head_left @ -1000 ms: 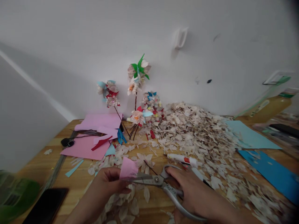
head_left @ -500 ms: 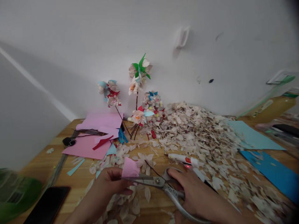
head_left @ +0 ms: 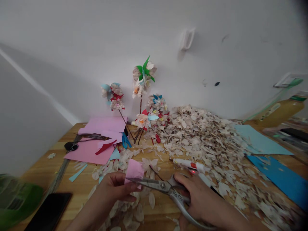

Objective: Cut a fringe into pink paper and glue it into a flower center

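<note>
My left hand (head_left: 116,187) pinches a small folded piece of pink paper (head_left: 134,169) low in the view, above the wooden table (head_left: 72,186). My right hand (head_left: 199,199) grips the handles of steel scissors (head_left: 160,185). Their blades point left and cross the lower edge of the pink paper. Loose pale petals (head_left: 134,211) lie on the table under both hands.
A big heap of pale petal scraps (head_left: 204,134) fills the middle and right. A glue tube (head_left: 189,164) lies near the scissors. Paper flowers on stems (head_left: 141,93) stand at the wall, pink sheets (head_left: 96,141) at left, blue sheets (head_left: 276,173) at right, a phone (head_left: 48,213) at lower left.
The scissor blades have tilted and slid a little along the pink paper's lower edge. Both hands stay in nearly the same place.
</note>
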### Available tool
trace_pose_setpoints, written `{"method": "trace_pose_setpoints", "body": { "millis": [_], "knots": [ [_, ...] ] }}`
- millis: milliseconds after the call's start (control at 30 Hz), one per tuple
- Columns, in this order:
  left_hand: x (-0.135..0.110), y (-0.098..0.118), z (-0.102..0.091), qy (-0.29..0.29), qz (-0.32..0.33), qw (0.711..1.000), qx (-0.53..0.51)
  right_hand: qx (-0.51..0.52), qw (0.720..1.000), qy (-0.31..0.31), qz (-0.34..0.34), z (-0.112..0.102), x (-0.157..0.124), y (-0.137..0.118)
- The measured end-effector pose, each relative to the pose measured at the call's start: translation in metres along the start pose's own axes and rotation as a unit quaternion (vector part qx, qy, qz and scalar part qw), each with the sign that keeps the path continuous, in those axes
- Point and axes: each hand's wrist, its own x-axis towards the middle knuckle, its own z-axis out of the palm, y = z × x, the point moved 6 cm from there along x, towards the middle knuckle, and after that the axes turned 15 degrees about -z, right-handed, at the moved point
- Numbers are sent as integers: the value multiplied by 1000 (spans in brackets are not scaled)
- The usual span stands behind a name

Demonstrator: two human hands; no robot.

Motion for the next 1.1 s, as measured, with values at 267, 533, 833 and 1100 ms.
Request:
{"method": "trace_pose_setpoints", "body": {
  "millis": [267, 533, 833, 1100],
  "knots": [
    [3, -2, -7, 26, 15, 999, 19, 57, 998, -10, -11, 2, 0, 1],
    [4, -2, -5, 15, 20, 999, 30, 49, 998, -16, -25, 2, 0, -4],
    [2, -1, -4, 10, 18, 1000, 4, 38, 999, -8, -22, 1, 0, -6],
    [0, 1, -2, -10, 5, 1000, -6, 12, 1000, 0, -13, 1, 1, -4]
  ]
}}
